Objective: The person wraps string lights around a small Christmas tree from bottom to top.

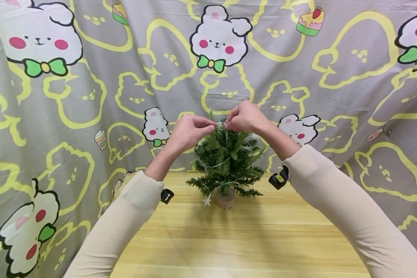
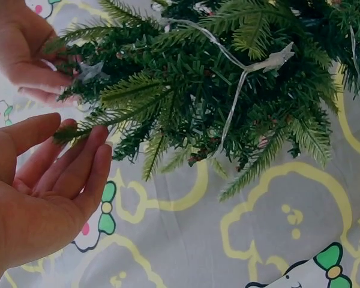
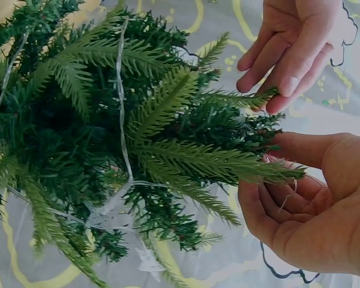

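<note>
A small artificial Christmas tree [image 1: 229, 158] stands upright on the table. Near its top, my left hand [image 1: 191, 131] pinches a green branch tip [image 2: 78, 132] between thumb and fingers. Opposite it, my right hand [image 1: 248, 117] is at the treetop, its thumb and fingers around the thin wire of a string light [image 3: 286, 186]; the exact pinch point is partly hidden by needles. The string's clear wire [image 2: 231, 111] winds over the branches and carries star lights, such as one star [image 2: 279, 58] in the left wrist view and another star [image 3: 149, 262] in the right wrist view.
The tree's round base [image 1: 226, 200] rests on a wood-grain table [image 1: 229, 243]. One star light [image 1: 206, 201] hangs low beside the base. A grey curtain with cartoon prints [image 1: 173, 96] surrounds the table at the back and sides. Black camera mounts [image 1: 279, 178] sit at both wrists.
</note>
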A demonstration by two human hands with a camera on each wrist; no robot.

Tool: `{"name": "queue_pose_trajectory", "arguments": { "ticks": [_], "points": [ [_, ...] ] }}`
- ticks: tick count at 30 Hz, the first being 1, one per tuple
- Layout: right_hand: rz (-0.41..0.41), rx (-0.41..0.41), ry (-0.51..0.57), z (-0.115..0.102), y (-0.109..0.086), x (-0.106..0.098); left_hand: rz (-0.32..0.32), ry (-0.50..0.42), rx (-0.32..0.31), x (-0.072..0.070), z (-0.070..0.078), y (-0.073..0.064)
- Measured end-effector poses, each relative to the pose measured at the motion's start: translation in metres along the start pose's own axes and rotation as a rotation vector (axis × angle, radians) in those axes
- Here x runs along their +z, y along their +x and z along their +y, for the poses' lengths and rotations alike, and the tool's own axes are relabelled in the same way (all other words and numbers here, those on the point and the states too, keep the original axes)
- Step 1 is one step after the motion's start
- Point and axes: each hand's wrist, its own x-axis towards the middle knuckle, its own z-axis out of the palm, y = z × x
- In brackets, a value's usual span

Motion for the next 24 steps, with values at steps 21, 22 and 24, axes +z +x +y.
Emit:
{"name": "queue_pose_trajectory", "arguments": {
  "ticks": [21, 22, 24],
  "points": [
    [0.01, -0.014, 0.001, 0.017, -0.001, 0.012, -0.006, 0.002, -0.027, 0.0, 0.005, 0.0],
    [0.006, -0.014, 0.002, 0.017, -0.001, 0.012, -0.006, 0.0, -0.03, 0.0, 0.005, 0.0],
    [0.0, -0.014, -0.003, 0.017, -0.001, 0.012, -0.002, -0.008, -0.032, 0.0, 0.005, 0.0]
  ]
}}
